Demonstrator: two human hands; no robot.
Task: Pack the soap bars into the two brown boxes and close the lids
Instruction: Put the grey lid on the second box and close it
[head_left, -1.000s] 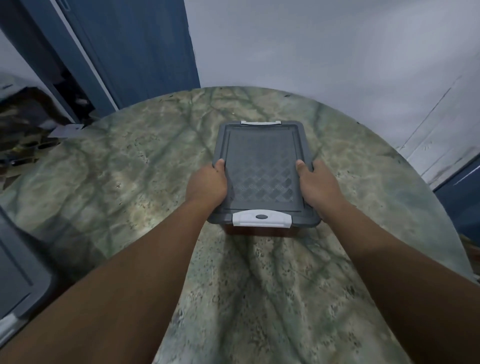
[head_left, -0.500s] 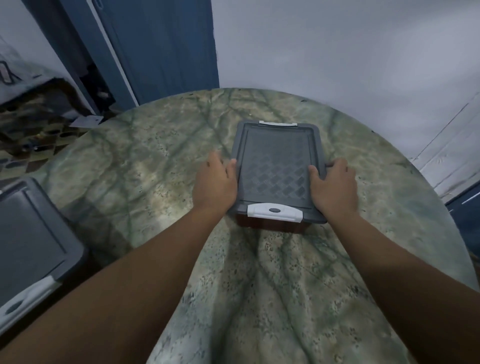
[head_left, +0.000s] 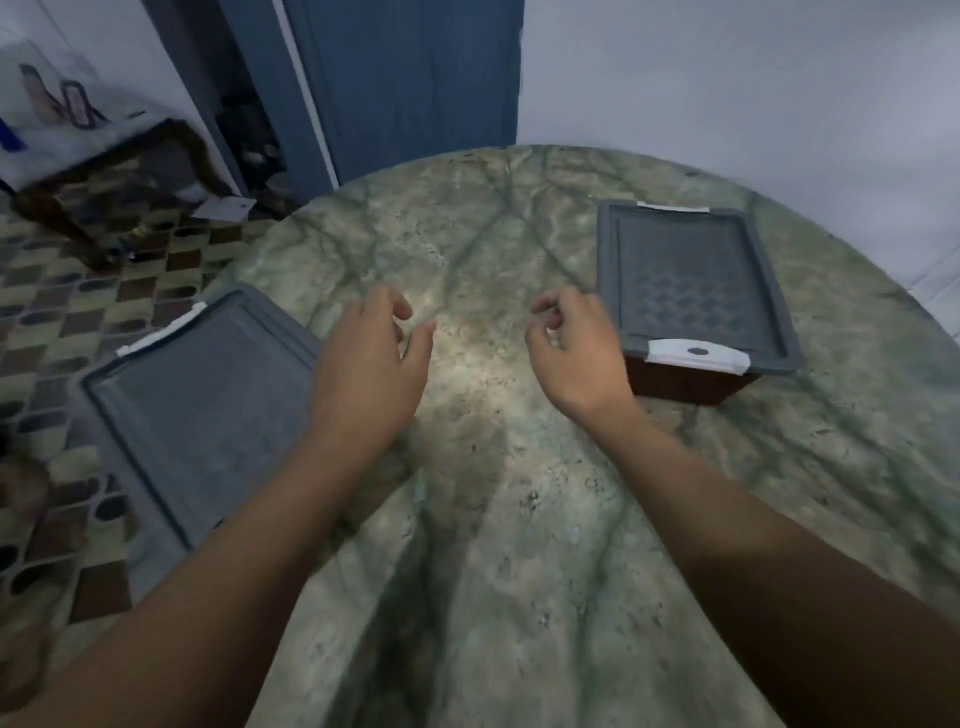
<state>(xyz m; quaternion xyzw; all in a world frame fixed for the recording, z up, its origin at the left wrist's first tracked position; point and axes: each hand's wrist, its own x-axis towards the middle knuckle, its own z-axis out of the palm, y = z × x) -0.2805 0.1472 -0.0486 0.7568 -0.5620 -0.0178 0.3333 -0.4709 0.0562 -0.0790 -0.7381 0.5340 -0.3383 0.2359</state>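
1. The left hand (head_left: 363, 379) and right hand (head_left: 576, 353) hover mid-frame over the marble table (head_left: 519, 545), fingers loosely curled, holding nothing.
2. Right box (head_left: 691, 291), centre right: brown body, grey patterned lid shut, white latch.
3. Left box (head_left: 208, 405), lower left: grey lid on.

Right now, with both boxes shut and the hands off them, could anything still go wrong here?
Possibly two things. The left box sits at the edge of the round table, seemingly overhanging the tiled floor, so a nudge from the forearm beside it might tip it off. The right box shows its near white latch, but whether it is fully clicked down cannot be told, so its lid might lift if carried. The left hand and right hand hover, holding nothing.
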